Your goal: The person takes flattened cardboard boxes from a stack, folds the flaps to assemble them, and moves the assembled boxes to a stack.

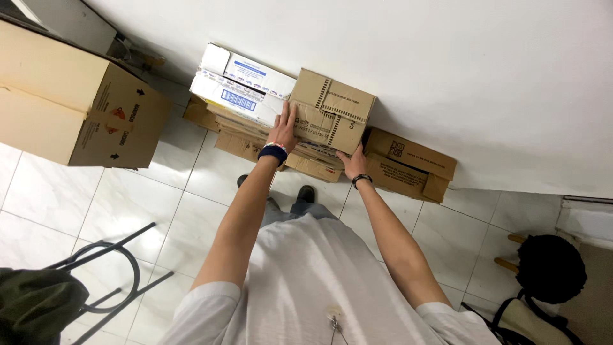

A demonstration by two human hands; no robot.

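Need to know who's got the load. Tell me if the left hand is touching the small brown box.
Touching. The head view shows the left hand flat against the side of the small brown box, fingers overlapping its edge with no gap.

Brown cardboard box [332, 110] w/ dark dashed tape, white-blue box [239, 86] beside it (white floor tiles [128, 211]).

My left hand [285, 130] and right hand [353, 165] press flat on either side of a small brown box [333, 110], striped with dark tape, topping a stack by the white wall. Just beside it lies a white carton [239, 83] with a blue-and-white label [237, 99]. Flattened brown cartons [242, 142] lie beneath. A low brown box [408, 163] stands right; a big brown box [73, 108] with an orange label [113, 121] stands well apart, left.
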